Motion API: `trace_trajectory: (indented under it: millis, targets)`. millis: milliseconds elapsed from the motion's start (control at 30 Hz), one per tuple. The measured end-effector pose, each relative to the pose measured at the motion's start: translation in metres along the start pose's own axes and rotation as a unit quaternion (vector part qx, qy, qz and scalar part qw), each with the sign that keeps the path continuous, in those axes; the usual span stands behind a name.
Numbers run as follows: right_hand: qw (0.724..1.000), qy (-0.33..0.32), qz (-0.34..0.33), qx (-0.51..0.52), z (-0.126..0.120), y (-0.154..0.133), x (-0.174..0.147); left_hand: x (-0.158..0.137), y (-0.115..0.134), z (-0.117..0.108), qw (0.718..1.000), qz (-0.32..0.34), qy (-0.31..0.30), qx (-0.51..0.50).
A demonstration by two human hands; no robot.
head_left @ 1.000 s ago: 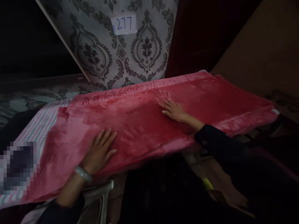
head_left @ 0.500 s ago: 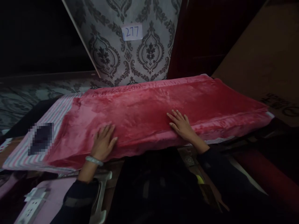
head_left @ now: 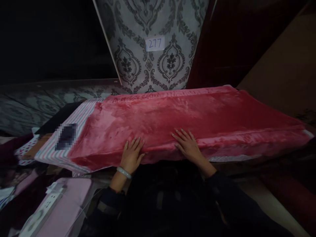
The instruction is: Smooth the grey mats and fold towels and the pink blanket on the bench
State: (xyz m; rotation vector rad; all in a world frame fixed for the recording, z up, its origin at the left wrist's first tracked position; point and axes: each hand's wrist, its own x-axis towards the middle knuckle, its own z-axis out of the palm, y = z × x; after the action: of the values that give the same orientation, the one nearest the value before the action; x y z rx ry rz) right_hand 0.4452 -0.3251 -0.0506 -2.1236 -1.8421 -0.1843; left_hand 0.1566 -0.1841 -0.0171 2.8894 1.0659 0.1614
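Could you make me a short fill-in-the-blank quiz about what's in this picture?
1. Both hands lie flat on a folded ___ blanket.
2. The left hand wears a pale ___ at the wrist.
3. The paper label on the patterned panel reads ___.

Missing words: red; bangle; 277

Patterned panel (head_left: pixel 153 62) behind (upright)

Only one view is given, taken from the head and aimed forward and down. The scene is seen from close range: the red blanket (head_left: pixel 187 118) spans the middle of the frame, with both hands at its near edge, lower centre. A patterned panel (head_left: pixel 153 62) bearing a paper label (head_left: pixel 154 43) is faced at upper centre.
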Motion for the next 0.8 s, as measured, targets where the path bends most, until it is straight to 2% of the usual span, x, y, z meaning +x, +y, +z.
trace_trajectory:
  millis: [100, 167, 233, 333, 400, 533, 600, 667, 700, 767, 800]
  targets:
    - [1.0, 0.023, 0.008, 0.016, -0.006, -0.018, 0.018, -0.002, -0.011, -0.017, 0.999, -0.03, 0.027, 0.001]
    - [0.999, 0.035, -0.028, 0.02, -0.007, -0.035, 0.036, -0.002, -0.023, -0.027, 0.995, -0.082, 0.057, 0.025]
    - [0.997, 0.026, -0.073, 0.018, -0.002, -0.053, 0.049, -0.003, -0.035, -0.031, 0.986, -0.147, 0.063, 0.043]
    - [0.992, -0.009, -0.125, 0.003, 0.016, -0.073, 0.054, -0.015, -0.052, -0.023, 0.974, -0.224, 0.024, 0.034]
    - [0.99, -0.009, -0.143, -0.011, 0.03, -0.078, 0.048, -0.028, -0.059, -0.011, 0.972, -0.231, 0.026, 0.017]
    - [0.986, 0.037, -0.157, -0.037, 0.048, -0.073, 0.039, -0.055, -0.066, 0.012, 0.973, -0.174, 0.138, -0.056]
    - [0.983, 0.056, -0.166, -0.049, 0.05, -0.071, 0.038, -0.067, -0.072, 0.02, 0.952, -0.158, 0.227, -0.128]
    - [0.981, 0.07, -0.173, -0.059, 0.049, -0.072, 0.038, -0.078, -0.083, 0.023, 0.896, -0.198, 0.342, -0.204]
    - [0.98, 0.074, -0.176, -0.062, 0.048, -0.073, 0.038, -0.083, -0.091, 0.024, 0.85, -0.24, 0.397, -0.25]
    - [0.978, 0.078, -0.181, -0.066, 0.047, -0.074, 0.037, -0.09, -0.107, 0.023, 0.72, -0.347, 0.464, -0.381]
    - [0.978, 0.08, -0.181, -0.066, 0.048, -0.074, 0.037, -0.092, -0.114, 0.021, 0.652, -0.392, 0.468, -0.45]
